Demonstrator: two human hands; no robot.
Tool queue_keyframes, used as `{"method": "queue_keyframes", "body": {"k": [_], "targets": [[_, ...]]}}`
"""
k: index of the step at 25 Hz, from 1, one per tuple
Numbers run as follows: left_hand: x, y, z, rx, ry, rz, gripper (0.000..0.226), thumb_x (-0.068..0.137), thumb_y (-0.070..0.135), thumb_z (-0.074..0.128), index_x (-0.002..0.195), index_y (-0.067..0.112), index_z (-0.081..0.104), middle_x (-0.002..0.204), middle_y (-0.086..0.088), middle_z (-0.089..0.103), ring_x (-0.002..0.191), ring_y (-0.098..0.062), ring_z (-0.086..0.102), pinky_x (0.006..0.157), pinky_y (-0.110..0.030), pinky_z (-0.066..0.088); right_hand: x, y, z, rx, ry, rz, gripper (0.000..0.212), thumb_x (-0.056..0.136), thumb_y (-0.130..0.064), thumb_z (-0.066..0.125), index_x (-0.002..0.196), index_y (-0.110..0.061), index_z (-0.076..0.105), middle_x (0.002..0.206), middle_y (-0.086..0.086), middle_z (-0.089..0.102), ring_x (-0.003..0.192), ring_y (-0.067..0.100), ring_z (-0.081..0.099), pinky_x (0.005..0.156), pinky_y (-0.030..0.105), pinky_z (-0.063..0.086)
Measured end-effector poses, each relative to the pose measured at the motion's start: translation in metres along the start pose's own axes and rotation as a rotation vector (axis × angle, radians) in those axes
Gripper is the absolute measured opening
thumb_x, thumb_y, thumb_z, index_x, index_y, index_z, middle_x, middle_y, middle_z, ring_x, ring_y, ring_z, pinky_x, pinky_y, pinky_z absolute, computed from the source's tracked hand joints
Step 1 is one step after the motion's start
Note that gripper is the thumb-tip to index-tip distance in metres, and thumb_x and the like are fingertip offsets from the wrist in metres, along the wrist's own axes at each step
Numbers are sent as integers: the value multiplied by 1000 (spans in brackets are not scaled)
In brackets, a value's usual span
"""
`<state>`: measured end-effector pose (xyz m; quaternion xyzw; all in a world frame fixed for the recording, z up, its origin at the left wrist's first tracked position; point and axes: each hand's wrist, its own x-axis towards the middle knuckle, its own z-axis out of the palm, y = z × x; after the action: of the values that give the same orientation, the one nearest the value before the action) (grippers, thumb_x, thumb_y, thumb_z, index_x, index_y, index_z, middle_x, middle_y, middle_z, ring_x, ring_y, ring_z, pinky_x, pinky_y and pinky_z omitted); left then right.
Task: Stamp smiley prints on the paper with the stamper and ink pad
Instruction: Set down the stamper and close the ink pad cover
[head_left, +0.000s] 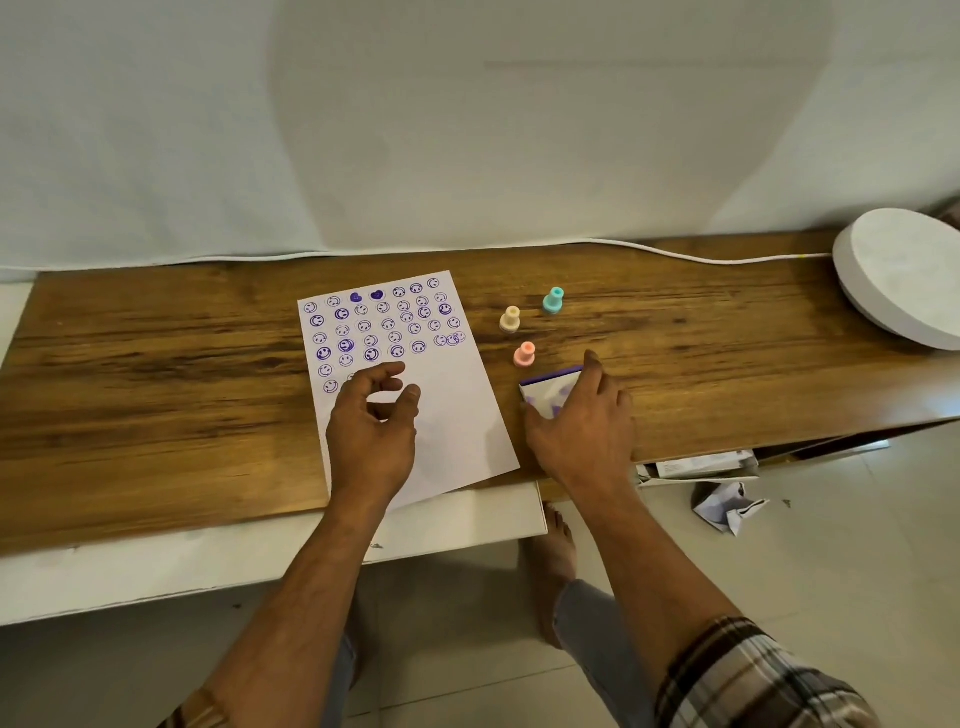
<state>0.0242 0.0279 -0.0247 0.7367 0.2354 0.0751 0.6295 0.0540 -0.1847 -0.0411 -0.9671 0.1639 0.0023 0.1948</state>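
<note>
Paper (457, 415) lies flat on the wood surface (156, 364), upper half already full of purple smiley prints plus two hearts, lower half blank. Left hand (371, 431) hovers over the paper's lower left, fingers loosely curled and apart, holding nothing; can't tell if it touches the sheet. Right hand (582, 421) rests on the ink pad (550, 389) just right of the paper, fingers spread over its near and right edges, looks like steadying or repositioning it rather than lifting. No stamper in either hand. Three stampers stand upright beyond the pad: pink (524, 355) closest, cream (510, 319) further back, teal (554, 300) furthest, all apart from each other. Can't tell from here which one carries the smiley. Likely step: set the pad, then pick a stamper. To do it well: keep the pad close to the paper edge, check the stamper face before inking, press straight down on the pad once, not rocking. Left hand should pin the sheet flat near the blank zone. Continue the partial row at lower left, spacing prints apart. Several earlier prints overlap near the right edge, and the darkness varies, so aim for even ink and pressure.
</note>
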Motion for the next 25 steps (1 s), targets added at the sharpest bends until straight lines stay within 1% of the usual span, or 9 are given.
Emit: {"method": "queue_keyframes", "body": {"k": [4, 8, 10, 12, 15, 18, 21, 23, 25], "targets": [[-4, 2, 6, 52, -39, 20, 25, 94, 17, 70, 118, 25, 69, 110, -1, 71, 95, -25, 70, 81, -54, 63, 3, 1, -1, -16, -26, -14, 106, 76, -65, 76, 154, -20, 20, 153, 10, 44, 138, 36, 41, 109, 53, 41], [-11, 1, 18, 84, -184, 5, 21, 96, 19, 69, 117, 22, 72, 112, -2, 74, 97, -21, 73, 86, -45, 64, -6, -5, -13, 107, -60, 0, 111, 67, -72, 76, 152, -28, 20, 150, 6, 48, 134, 33, 45, 104, 52, 45], [-14, 3, 25, -36, -267, -135, 20, 99, 24, 65, 116, 20, 74, 113, -7, 77, 98, -22, 76, 87, -40, 64, -20, -11, -18, 259, -51, -67, 109, 60, -74, 75, 146, -35, 23, 139, 1, 55, 122, 28, 53, 87, 46, 55], [-15, 7, 29, -246, -364, -392, 26, 103, 34, 56, 110, 18, 76, 104, -7, 81, 93, -22, 78, 83, -39, 64, -33, -17, -23, 367, -69, -179, 103, 56, -72, 75, 142, -41, 25, 130, -6, 57, 111, 20, 54, 73, 32, 52], [-17, 11, 25, -515, -444, -649, 36, 105, 38, 50, 106, 14, 77, 84, -6, 80, 78, -23, 79, 68, -40, 63, -41, -24, -27, 413, -190, -332, 102, 60, -66, 78, 144, -45, 24, 131, -11, 54, 108, 11, 48, 73, 26, 49], [-17, 8, 23, -579, -445, -660, 33, 103, 36, 54, 115, 16, 77, 103, -13, 80, 89, -30, 79, 69, -42, 63, -42, -24, -29, 454, -296, -429, 101, 66, -60, 81, 146, -48, 21, 134, -14, 54, 108, 8, 50, 74, 21, 47], [-19, 9, 23, -598, -443, -642, 25, 101, 30, 59, 116, 18, 75, 101, -12, 79, 87, -30, 79, 66, -41, 63, -40, -22, -31, 497, -340, -431, 99, 67, -62, 80, 146, -52, 21, 137, -14, 54, 112, 8, 52, 76, 17, 45], [-20, 9, 24, -615, -429, -637, 25, 99, 31, 62, 120, 21, 72, 104, -12, 79, 89, -30, 79, 66, -41, 63, -38, -22, -32, 492, -346, -440, 97, 67, -61, 80, 145, -52, 22, 139, -17, 52, 113, 5, 50, 74, 9, 40], [-21, 10, 24, -632, -429, -628, 30, 97, 30, 65, 126, 22, 69, 108, -12, 78, 91, -30, 79, 66, -41, 63, -37, -23, -34, 512, -347, -453, 95, 68, -60, 80, 142, -58, 22, 138, -25, 49, 109, -3, 50, 64, 1, 38]]}}
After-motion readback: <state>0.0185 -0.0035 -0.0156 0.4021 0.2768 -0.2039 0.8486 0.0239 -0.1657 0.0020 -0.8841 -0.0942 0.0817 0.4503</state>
